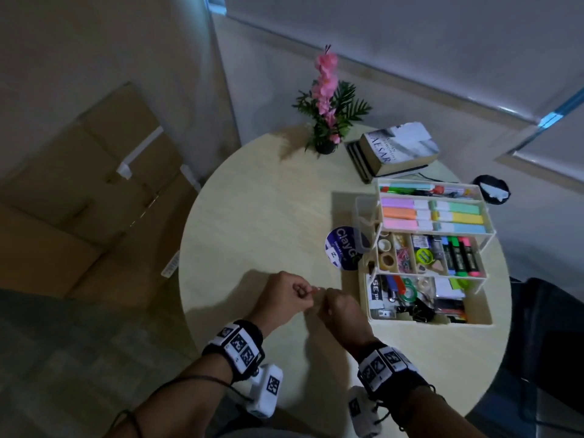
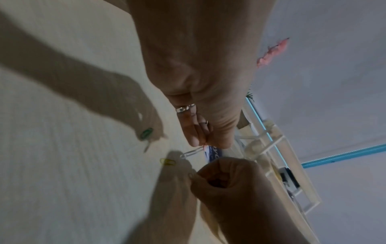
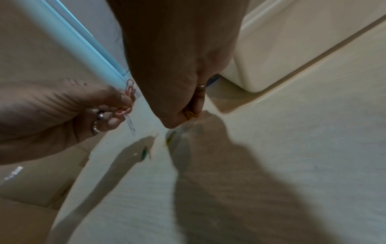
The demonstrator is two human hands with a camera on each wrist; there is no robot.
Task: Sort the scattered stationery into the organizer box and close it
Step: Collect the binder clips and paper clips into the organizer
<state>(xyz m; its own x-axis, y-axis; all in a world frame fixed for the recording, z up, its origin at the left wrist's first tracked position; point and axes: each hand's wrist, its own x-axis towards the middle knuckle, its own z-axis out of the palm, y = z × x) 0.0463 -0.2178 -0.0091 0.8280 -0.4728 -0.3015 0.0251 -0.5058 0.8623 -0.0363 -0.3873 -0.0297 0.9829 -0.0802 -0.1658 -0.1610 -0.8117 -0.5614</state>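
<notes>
A dangling clip could slip from the left hand [image 1: 286,295], which pinches several paper clips [image 3: 128,97] loosely between curled fingers. The right hand [image 1: 343,311] pinches a yellow clip [image 3: 189,114] just above the table [image 1: 252,216]; the organizer box [image 1: 429,320] stands open, right.

Bare forearms, no sleeves. Black wrist straps with white fiducial-marker tiles on both wrists, white camera housings hung below, thin black cables along arms. Silver rings on left hand [image 3: 62,113]; ring on right hand [image 3: 183,79].
</notes>
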